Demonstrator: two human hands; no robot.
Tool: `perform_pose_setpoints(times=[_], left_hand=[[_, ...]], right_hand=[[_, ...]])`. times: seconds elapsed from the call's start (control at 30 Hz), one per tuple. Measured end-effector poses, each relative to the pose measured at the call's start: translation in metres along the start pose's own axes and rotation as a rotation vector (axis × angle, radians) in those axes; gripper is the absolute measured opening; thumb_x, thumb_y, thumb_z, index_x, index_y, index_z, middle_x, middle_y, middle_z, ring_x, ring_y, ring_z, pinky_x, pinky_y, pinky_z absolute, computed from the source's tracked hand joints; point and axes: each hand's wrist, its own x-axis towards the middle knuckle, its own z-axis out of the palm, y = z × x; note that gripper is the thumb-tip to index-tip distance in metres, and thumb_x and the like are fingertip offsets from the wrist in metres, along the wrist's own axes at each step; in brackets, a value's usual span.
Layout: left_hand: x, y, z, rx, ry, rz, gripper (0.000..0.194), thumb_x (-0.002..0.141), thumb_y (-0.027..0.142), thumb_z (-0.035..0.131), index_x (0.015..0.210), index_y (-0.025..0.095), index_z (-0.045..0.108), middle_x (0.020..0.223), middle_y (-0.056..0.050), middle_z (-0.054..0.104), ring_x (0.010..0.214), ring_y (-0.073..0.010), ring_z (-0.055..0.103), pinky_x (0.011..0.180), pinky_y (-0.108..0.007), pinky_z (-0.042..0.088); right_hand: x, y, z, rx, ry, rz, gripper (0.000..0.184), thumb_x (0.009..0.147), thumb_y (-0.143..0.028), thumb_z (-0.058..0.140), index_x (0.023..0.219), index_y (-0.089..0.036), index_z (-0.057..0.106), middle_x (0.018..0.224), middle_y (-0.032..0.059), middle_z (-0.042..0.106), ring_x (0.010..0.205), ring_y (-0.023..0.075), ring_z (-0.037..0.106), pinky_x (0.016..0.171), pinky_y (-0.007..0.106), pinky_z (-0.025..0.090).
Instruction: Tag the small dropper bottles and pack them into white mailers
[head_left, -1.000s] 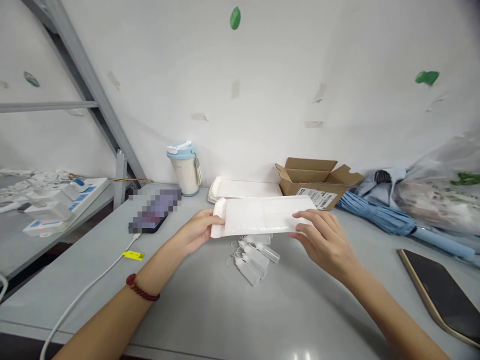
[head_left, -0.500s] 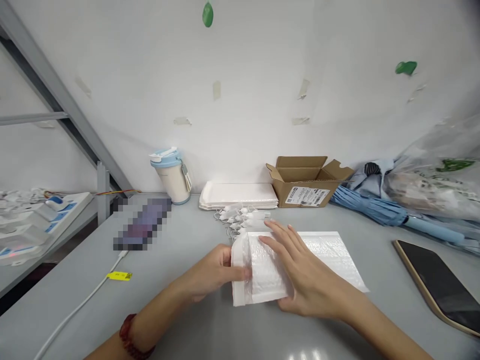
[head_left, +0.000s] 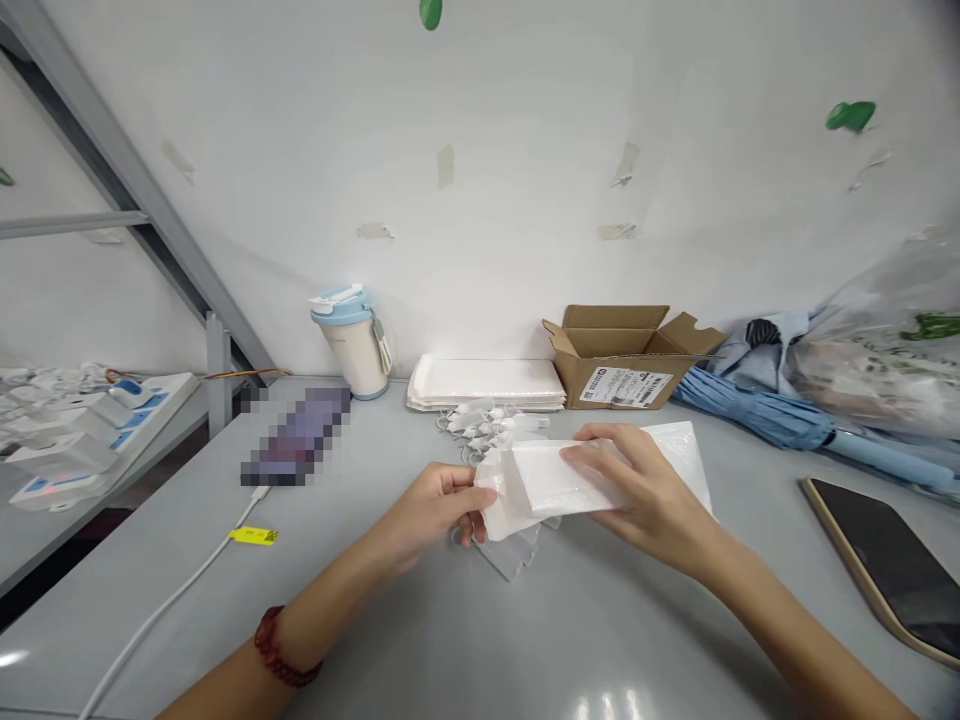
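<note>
A white bubble mailer (head_left: 570, 482) is held tilted just over the grey table. My left hand (head_left: 442, 510) pinches its left end between thumb and fingers. Across its middle, my right hand (head_left: 637, 480) wraps from the right, thumb beneath and fingers on top. A white padded end (head_left: 684, 450) sticks out past the right hand; whether it belongs to the same mailer I cannot tell. White translucent pieces like tags (head_left: 510, 552) show below the mailer near my left fingers. Behind it lies a pile of small white looped tags (head_left: 480, 425).
A stack of white mailers (head_left: 487, 385) lies by the wall, beside an open cardboard box (head_left: 626, 365). A cup (head_left: 356, 345) and a blurred-out device (head_left: 300, 435) with a cable are left. Right are a blue umbrella (head_left: 765, 408), plastic bag (head_left: 885, 370) and phone (head_left: 892, 565).
The mailer has risen and tilted, with both hands still on it. Tag-like pieces now show beneath it. The whole view has shifted slightly.
</note>
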Motion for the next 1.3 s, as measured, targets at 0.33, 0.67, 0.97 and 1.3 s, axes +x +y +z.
perform_pose_setpoints(times=[0.33,0.67,0.97,1.3], left_hand=[[0.014,-0.008,0.001,0.110,0.231,0.172,0.032,0.081,0.043,0.050,0.075,0.014,0.062,0.059,-0.001,0.057,0.047,-0.0099,0.046,0.046,-0.022,0.036],[0.033,-0.006,0.001,0.632,0.394,0.521,0.031,0.089,0.031,0.041,0.112,0.023,0.060,0.116,-0.007,0.051,0.106,-0.0205,0.049,0.085,-0.030,0.042],[0.031,-0.008,0.003,0.779,0.341,0.548,0.033,0.091,0.032,0.037,0.117,0.021,0.055,0.119,-0.007,0.053,0.116,-0.0215,0.042,0.100,-0.036,0.032],[0.025,-0.010,0.004,0.818,0.386,0.537,0.032,0.091,0.032,0.038,0.118,0.023,0.052,0.117,-0.007,0.052,0.110,-0.0210,0.045,0.093,-0.037,0.039]], right_hand=[[-0.004,0.027,-0.006,-0.062,-0.008,0.112,0.043,0.078,-0.021,0.053,0.120,-0.025,0.048,0.113,0.0113,0.054,0.103,0.0278,0.050,0.083,0.043,0.042],[-0.012,0.059,-0.011,-0.210,-0.016,0.299,0.038,0.079,-0.025,0.052,0.116,-0.025,0.049,0.109,0.0099,0.056,0.099,0.0284,0.051,0.080,0.043,0.040],[-0.012,0.057,-0.011,-0.219,-0.026,0.307,0.036,0.079,-0.023,0.052,0.114,-0.024,0.049,0.107,0.0089,0.056,0.097,0.0270,0.051,0.080,0.040,0.040],[-0.011,0.056,-0.008,-0.182,-0.039,0.288,0.037,0.080,-0.024,0.051,0.116,-0.025,0.047,0.107,0.0086,0.056,0.099,0.0277,0.051,0.081,0.041,0.039]])
